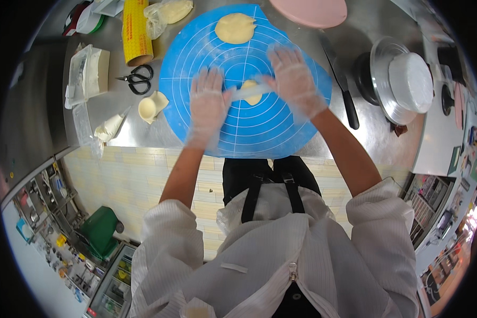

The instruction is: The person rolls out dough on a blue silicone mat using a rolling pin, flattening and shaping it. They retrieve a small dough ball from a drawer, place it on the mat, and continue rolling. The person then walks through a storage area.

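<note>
A short whitish rolling pin (pixel 244 93) lies across a small flat piece of dough (pixel 253 100) on a round blue silicone mat (pixel 258 139) printed with white rings. Over the pin's left end is my left hand (pixel 208 99), in a clear plastic glove. My right hand (pixel 294 77), gloved alike, covers the other end. Fingers of both hands stretch forward, and the pin's ends are hidden under them. Towards the mat's far edge lies a larger dough disc (pixel 235 28). Left of the mat, dough lines a small cup (pixel 147 110), its edge draping over the rim.
To the left are black-handled scissors (pixel 139 79), a piping bag (pixel 110 128), a plastic container (pixel 89 75), a yellow wrap roll (pixel 137 35) and bagged dough (pixel 177 11). On the right, a long spatula (pixel 344 87) lies near a metal turntable (pixel 381 79); a pink disc (pixel 312 12) sits behind.
</note>
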`<state>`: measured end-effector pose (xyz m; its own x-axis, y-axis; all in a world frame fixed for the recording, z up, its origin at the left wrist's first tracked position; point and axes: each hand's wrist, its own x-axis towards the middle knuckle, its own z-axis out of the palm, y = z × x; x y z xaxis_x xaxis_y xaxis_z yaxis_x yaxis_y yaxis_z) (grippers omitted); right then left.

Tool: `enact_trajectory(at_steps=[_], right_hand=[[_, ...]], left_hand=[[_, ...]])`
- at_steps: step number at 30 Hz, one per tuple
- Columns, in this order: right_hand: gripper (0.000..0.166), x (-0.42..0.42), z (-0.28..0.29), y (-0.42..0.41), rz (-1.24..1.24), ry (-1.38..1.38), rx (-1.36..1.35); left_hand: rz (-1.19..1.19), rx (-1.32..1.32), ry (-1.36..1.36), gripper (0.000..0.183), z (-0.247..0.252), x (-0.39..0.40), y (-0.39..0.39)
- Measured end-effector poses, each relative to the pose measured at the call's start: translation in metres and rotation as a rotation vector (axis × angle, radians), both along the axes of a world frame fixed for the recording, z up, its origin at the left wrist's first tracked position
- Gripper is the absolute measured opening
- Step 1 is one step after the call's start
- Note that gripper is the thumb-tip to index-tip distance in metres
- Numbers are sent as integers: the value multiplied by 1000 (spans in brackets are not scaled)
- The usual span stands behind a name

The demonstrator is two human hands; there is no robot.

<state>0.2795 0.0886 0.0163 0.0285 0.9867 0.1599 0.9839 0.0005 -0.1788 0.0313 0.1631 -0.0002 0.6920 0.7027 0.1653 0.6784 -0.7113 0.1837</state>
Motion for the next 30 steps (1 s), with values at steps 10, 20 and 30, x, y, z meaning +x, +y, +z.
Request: enact_trajectory(at_steps=[10, 20, 30], right_hand=[[65, -22, -6, -72, -170, -7, -184], [60, 1, -15, 11, -66, -135, 10], [54, 9, -39, 64, -83, -114, 230]], left_hand=[[204, -69, -146, 62, 13, -5, -73], [291, -33, -97, 58, -6, 10, -11], [323, -33, -90, 68, -13, 11, 20]])
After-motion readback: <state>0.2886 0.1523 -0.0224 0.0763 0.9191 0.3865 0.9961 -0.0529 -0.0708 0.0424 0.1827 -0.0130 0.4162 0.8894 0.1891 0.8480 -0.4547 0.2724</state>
